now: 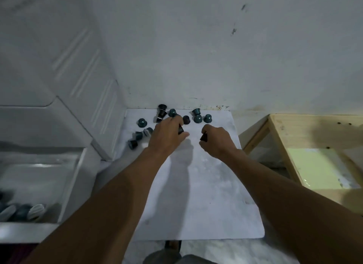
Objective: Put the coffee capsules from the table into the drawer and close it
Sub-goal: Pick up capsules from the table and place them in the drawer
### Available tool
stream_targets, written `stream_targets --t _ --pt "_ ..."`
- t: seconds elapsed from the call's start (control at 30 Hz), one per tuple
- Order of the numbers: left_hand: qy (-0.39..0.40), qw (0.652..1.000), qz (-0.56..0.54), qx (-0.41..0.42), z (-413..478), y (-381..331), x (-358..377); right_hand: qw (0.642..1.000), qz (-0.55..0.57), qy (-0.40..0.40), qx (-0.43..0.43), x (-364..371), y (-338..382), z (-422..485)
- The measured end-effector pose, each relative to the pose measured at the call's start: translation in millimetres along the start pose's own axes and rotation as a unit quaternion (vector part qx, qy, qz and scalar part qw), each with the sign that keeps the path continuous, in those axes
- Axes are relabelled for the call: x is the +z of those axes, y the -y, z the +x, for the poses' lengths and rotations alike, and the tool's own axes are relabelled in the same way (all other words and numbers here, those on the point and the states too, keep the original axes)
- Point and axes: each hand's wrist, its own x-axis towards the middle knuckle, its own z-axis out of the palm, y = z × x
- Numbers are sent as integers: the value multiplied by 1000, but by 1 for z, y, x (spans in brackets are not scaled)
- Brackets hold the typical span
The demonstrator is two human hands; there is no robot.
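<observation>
**Both hands on capsules at the far end of the table**

Nearest, at lower left: open drawer (71,185), white, pulled out beside the table. Inside, at its near end, a row of capsules (23,211) lying on their sides, blurred, teal and silvery.

Right of the drawer: white table (196,204), near half bare, crossed by both forearms reaching away.

Farther up: left hand (167,136), knuckles up, fingers curled, pinching a dark capsule (180,129) between thumb and fingers. Resting on the tabletop or just off it, cannot tell which.

Beside it but not touching: right hand (216,141), fingers curled in, gripping a second dark capsule (203,137) at the fingertips.

Left of the left hand: four loose capsules (138,135) in a small group near the table's left edge, some tipped over.

Beyond the hands, along the far edge by the wall (196,47): further capsules (197,118), teal and dark, some upright on their rims, some on their sides, a few touching.

At right, well apart from the capsules: pale wooden frame (284,126).

At left, above the drawer: white cabinet (74,71) with a ribbed side.
</observation>
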Motion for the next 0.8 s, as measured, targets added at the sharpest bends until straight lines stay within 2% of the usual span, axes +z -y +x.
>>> stream_targets --t 0.3,0.63,0.8 --pt "-148 978 -63 -130 -143 -8 -47 989 17 -38 -141 -6 53 -99" --pt "-189 957 -36 -218 -259 50 -117 966 58 -25 -249 10 165 -169" --pt "-209 952 -43 -220 -296 103 -160 954 67 -36 -291 26 242 -181"
